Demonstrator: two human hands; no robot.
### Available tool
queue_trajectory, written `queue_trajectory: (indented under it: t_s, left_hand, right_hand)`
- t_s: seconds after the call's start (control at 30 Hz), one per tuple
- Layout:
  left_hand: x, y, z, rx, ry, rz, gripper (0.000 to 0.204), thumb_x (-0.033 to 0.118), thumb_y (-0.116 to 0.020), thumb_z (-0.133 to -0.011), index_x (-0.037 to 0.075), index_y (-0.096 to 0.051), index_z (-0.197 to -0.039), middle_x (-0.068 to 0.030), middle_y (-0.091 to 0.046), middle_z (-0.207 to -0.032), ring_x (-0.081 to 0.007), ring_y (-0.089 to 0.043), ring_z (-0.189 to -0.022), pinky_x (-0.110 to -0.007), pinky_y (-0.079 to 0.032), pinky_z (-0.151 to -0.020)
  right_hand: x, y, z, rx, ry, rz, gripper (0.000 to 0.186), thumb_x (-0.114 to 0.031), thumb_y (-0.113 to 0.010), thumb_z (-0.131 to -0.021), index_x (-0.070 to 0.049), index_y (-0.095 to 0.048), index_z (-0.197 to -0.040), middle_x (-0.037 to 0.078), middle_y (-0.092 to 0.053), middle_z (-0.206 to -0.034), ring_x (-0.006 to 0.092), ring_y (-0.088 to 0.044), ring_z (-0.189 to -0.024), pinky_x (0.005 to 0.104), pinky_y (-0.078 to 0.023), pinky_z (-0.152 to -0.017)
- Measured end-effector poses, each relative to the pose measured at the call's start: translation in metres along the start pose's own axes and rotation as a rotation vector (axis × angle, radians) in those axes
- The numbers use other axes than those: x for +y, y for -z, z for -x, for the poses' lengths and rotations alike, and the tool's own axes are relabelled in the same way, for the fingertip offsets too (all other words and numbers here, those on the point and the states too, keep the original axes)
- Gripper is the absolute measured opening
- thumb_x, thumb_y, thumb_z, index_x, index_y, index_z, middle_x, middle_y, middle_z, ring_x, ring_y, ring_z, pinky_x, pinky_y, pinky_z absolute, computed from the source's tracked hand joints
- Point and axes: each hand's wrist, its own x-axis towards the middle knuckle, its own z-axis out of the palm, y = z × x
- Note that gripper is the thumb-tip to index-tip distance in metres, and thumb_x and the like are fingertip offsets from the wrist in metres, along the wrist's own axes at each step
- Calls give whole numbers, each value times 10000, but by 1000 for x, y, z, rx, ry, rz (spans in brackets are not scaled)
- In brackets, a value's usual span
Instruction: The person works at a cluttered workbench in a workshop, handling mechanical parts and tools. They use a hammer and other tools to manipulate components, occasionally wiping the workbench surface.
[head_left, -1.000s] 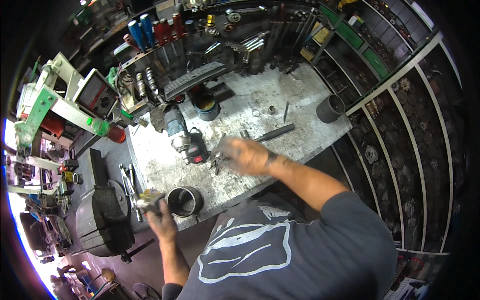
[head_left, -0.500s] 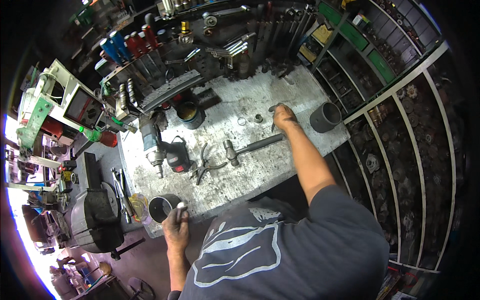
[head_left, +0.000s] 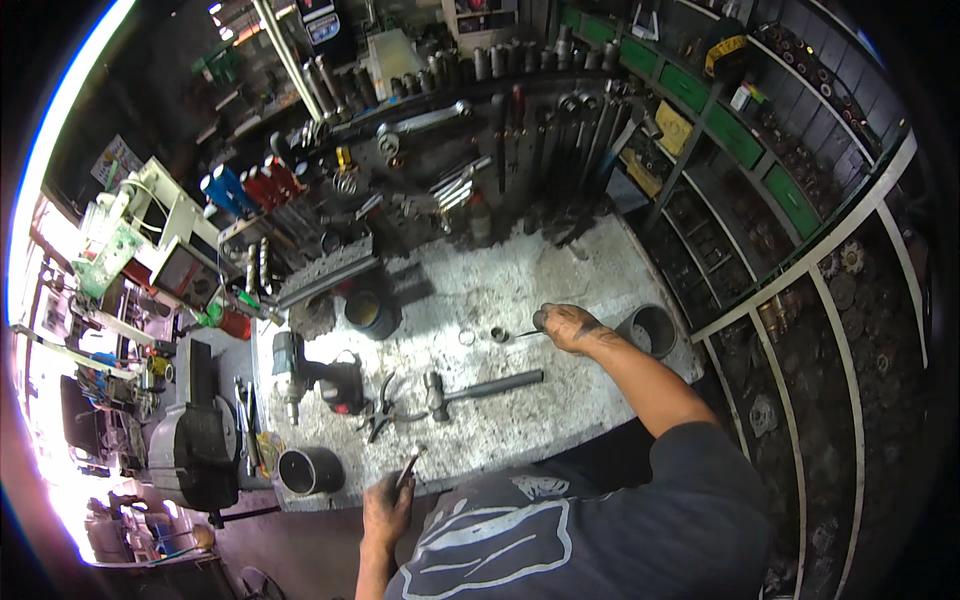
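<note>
My left hand (head_left: 388,508), at the front edge of the workbench (head_left: 440,275), is closed on a thin dark rod with a pale tip (head_left: 412,461). Above the bench at the right, my right hand (head_left: 567,328) pinches a slim dark tool (head_left: 526,334) whose end points left. Close to that end lies a small dark metal collar (head_left: 498,335), with a thin ring (head_left: 466,338) beside it. A ball-peen hammer (head_left: 500,384) and open pliers (head_left: 383,412) lie between my hands. To the right of my right hand stands a dark hollow cylinder (head_left: 652,330).
Another hollow cylinder (head_left: 318,468) sits at the bench's front left corner. Behind it lies a cordless power tool (head_left: 290,372), and farther back a round can (head_left: 370,316). A bench vise (head_left: 190,450) stands left. Hand tools line the back; metal shelving (head_left: 830,310) stands right.
My head view has shifted, so the bench sits lower. My right hand has turned, its slim tool now pointing left toward the collar. My left hand has moved right, away from the left cylinder.
</note>
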Motion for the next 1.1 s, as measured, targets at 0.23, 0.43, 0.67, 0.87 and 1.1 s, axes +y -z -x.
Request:
queue_trajectory:
  t_s: [0.23,0.43,0.67,0.87,1.1]
  left_hand:
    - [-10,-31,25,94,105,25,163,145,-719,-936,-6,-738,-993,-256,-703,-829,-446,-707,-785,-480,-526,-708]
    - [-23,-38,47,181,221,65,168,122,-716,-935,-29,-735,-1005,-244,-719,-828,-417,-719,-768,-447,-533,-700]
    - [-19,-44,68,229,288,74,167,99,-708,-950,-40,-736,-1037,-240,-738,-853,-366,-743,-778,-418,-550,-734]
    - [-15,-49,72,247,307,75,181,102,-713,-943,-27,-748,-1065,-238,-751,-894,-390,-751,-834,-432,-559,-762]
    - [-11,-53,74,197,302,31,215,138,-715,-944,-21,-752,-1084,-246,-757,-958,-421,-747,-905,-456,-570,-806]
  right_hand:
    - [90,168,-55,1112,-45,55,232,-165,-743,-960,-170,-780,-1190,135,-729,-1225,342,-663,-1208,437,-557,-1039]
    - [128,310,-73,1191,-54,290,210,-142,-743,-911,-145,-770,-1119,90,-748,-1157,351,-670,-1115,478,-538,-971]
    - [126,336,-147,1240,122,333,235,-153,-691,-914,-142,-786,-1128,155,-743,-1187,371,-658,-1166,510,-511,-1028]
    - [127,337,-163,1278,59,356,226,-166,-684,-912,-162,-781,-1116,128,-737,-1186,344,-650,-1205,529,-493,-1034]
    - [117,341,-156,1259,61,394,212,-162,-694,-903,-135,-789,-1090,110,-745,-1143,356,-666,-1130,512,-527,-982]
